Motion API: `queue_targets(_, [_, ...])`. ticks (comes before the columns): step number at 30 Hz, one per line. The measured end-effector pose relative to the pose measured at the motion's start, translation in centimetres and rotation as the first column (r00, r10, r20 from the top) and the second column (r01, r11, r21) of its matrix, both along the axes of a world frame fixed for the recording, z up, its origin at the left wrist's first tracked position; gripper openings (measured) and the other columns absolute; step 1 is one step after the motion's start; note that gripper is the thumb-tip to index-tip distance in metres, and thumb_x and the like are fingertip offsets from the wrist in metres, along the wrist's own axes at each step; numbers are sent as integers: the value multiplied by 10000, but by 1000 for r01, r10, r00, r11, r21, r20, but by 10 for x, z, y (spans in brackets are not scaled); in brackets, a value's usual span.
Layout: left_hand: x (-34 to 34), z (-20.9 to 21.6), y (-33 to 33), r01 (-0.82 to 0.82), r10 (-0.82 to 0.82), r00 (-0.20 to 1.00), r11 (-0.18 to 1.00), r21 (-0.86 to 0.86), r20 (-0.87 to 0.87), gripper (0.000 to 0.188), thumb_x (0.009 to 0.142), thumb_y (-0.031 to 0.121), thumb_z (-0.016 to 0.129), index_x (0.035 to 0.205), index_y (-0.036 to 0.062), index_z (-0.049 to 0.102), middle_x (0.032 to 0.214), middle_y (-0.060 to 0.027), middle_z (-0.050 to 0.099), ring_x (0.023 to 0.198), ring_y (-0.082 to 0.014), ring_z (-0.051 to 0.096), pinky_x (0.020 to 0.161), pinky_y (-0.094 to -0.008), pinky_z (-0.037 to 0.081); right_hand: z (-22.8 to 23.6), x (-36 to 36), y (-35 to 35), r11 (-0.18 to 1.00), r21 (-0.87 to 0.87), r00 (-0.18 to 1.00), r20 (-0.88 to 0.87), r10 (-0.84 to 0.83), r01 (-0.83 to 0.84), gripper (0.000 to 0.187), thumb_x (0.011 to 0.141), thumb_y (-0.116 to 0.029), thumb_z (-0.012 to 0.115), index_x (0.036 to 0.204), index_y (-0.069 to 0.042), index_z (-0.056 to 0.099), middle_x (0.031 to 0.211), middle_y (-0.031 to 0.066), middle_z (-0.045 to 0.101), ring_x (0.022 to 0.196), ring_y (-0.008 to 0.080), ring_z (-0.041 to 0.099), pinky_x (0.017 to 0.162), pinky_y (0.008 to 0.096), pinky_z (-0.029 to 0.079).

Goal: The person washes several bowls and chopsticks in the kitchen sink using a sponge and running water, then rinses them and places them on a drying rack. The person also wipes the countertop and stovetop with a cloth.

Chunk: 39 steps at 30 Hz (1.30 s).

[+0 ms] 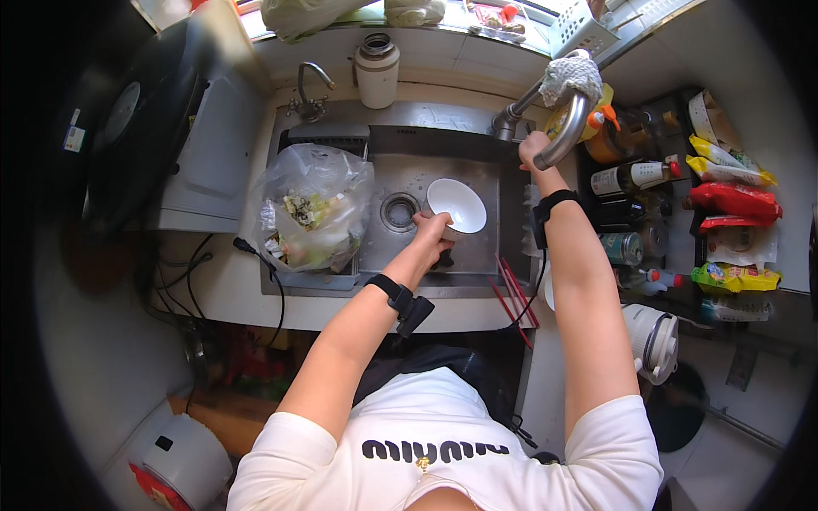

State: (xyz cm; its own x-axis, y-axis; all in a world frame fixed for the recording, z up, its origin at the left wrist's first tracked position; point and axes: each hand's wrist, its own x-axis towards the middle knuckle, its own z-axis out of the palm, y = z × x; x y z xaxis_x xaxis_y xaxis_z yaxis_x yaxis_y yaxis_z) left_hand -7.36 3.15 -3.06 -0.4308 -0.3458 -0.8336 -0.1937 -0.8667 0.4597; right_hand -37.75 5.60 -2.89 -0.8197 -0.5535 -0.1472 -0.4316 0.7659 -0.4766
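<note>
My left hand [434,232] grips the near rim of a white bowl [457,203], tilted above the steel sink [477,152]. Beside the bowl is the drain [399,211]. A small dark thing under my left fingers is too hidden to name. My right hand [535,153] reaches to the back right corner of the sink, its fingers closed at the handle of the faucet [576,128]. White cloth wraps the top of the faucet's spout. No water stream shows. To the left of the drain, a clear plastic bag [341,175] holds vegetable scraps.
Red chopsticks [515,294] lie across the sink's near right edge. Behind the sink stand a white flask [377,72] and a small tap [308,94]. Bottles [630,177] and food packets [734,204] crowd the right side. A black cable [277,281] hangs over the counter at left.
</note>
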Motion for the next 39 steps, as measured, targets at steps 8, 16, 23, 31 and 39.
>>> queue_targets(8, [-11, -6, 0, -29, 29, 1000, 1000, -11, -2, 724, 695, 71, 602, 1271, 122, 167, 1275, -200, 332, 1143, -384, 436, 909, -575, 424, 45, 46, -1, 992, -12, 978, 167, -123, 127, 261, 855, -50, 416, 988, 92, 590, 823, 229, 632, 581, 345, 659, 479, 368, 534])
queue_targets(16, [-16, -4, 3, -20, 20, 1000, 1000, -18, -10, 736, 689, 67, 618, 1269, 133, 170, 1259, -193, 338, 1149, -382, 421, 891, -576, 428, 57, 56, 9, 928, -277, 964, 159, -211, 248, 287, 904, -212, 472, 1036, 11, 595, 903, 161, 638, 744, 259, 668, 548, 373, 535])
queue_targets(23, [-15, -5, 7, -5, 6, 1000, 999, -32, 24, 783, 682, 62, 629, 1295, 144, 148, 1259, -190, 338, 1120, -380, 446, 875, -566, 439, 55, 86, 28, 483, -659, 789, 602, -122, 577, 211, 941, -180, 445, 917, -5, 559, 791, 121, 610, 667, 210, 621, 662, 304, 535])
queue_targets(31, [-5, -19, 10, -36, 41, 996, 997, -62, 82, 841, 683, 50, 615, 1337, 175, 102, 1282, -184, 332, 1143, -381, 438, 855, -558, 449, 40, 175, 34, 432, -647, 750, 652, -114, 628, 373, 1004, -288, 362, 874, -6, 567, 839, 94, 661, 716, 154, 633, 679, 284, 495])
queue_targets(39, [-2, -18, 15, -32, 38, 992, 998, -55, 116, 825, 676, 60, 627, 1323, 186, 132, 1268, -174, 346, 1130, -362, 448, 833, -522, 466, 58, 187, 32, 403, -710, 749, 657, 83, 578, 244, 980, -193, 434, 902, -4, 567, 886, 127, 654, 787, 188, 645, 771, 291, 497])
